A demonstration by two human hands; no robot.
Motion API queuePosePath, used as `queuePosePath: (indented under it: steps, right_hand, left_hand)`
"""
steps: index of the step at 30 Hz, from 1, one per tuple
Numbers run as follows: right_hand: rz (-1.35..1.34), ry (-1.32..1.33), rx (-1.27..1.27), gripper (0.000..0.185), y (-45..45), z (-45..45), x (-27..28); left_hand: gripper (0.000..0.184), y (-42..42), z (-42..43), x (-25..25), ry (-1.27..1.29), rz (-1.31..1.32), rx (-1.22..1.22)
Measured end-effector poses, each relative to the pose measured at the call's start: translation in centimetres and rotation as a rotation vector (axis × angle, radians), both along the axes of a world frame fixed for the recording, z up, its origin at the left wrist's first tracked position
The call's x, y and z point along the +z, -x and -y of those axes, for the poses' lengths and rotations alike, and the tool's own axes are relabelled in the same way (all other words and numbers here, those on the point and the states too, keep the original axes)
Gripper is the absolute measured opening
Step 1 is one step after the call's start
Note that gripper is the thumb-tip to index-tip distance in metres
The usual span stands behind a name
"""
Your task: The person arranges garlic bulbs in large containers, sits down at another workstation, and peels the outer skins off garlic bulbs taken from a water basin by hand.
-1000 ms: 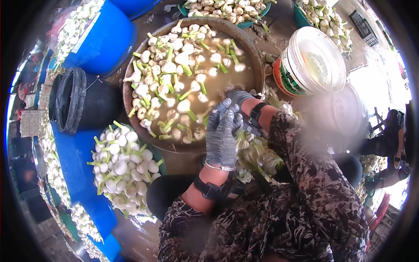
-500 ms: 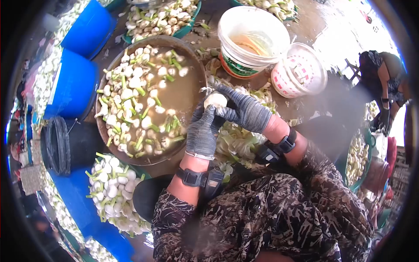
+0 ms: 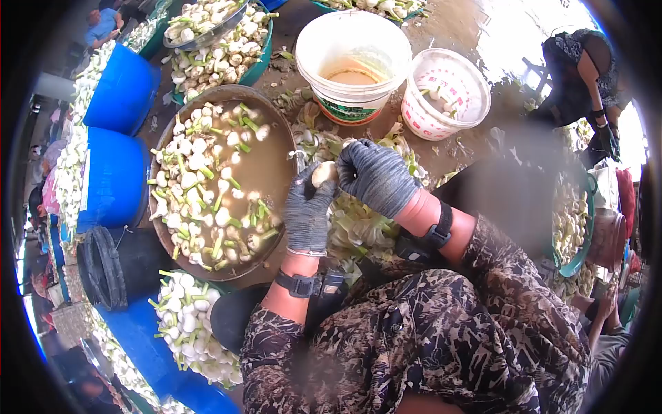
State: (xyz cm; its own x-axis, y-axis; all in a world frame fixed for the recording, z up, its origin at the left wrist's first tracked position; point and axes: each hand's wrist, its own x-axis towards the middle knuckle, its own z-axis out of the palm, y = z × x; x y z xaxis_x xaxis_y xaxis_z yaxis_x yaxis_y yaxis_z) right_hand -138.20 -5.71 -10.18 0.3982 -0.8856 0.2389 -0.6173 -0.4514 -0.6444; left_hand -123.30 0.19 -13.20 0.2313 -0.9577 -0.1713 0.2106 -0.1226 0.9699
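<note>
My left hand point(image 3: 308, 212), in a grey glove, is closed around a pale garlic bulb point(image 3: 324, 174) at the right rim of the round basin. Just right of the bulb is my right hand point(image 3: 379, 176), also gloved, its fingers curled together; whatever they pinch is too small to name. The wide basin point(image 3: 157, 228) holds murky water with many garlic bulbs with green stems floating on its left side. Peeled outer leaves point(image 3: 362, 224) lie in a heap beneath my hands.
Beyond my hands stand a large white bucket point(image 3: 353, 55) and a smaller white tub point(image 3: 445, 93) with a few bulbs. Cleaned bulbs point(image 3: 189, 321) are piled at lower left. Blue tubs point(image 3: 114, 179) and a black bucket point(image 3: 121, 265) line the left. A person point(image 3: 586, 76) bends at upper right.
Both hands have come away from the basin's water, with a bulb now in my left hand. My right hand has drawn slightly off the bulb. The view has shifted, bringing the white tub into fuller sight.
</note>
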Motion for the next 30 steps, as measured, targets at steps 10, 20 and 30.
queuePosePath:
  steps: [10,20,30]
  right_hand:
    - [0.024,-0.033,-0.236,0.013,1.3,4.2,-4.9]
    - [0.197,0.095,0.187,0.012,-1.5,0.4,0.5]
    - [0.054,-0.002,0.060,0.011,-1.4,-0.4,1.1]
  left_hand:
    - [0.039,-3.5,-1.1,-0.6,0.029,-0.535,-0.144]
    - [0.038,-3.8,-0.9,-0.2,-0.068,-0.018,-0.031]
    - [0.036,-3.0,-1.1,1.5,-0.027,0.217,-0.116]
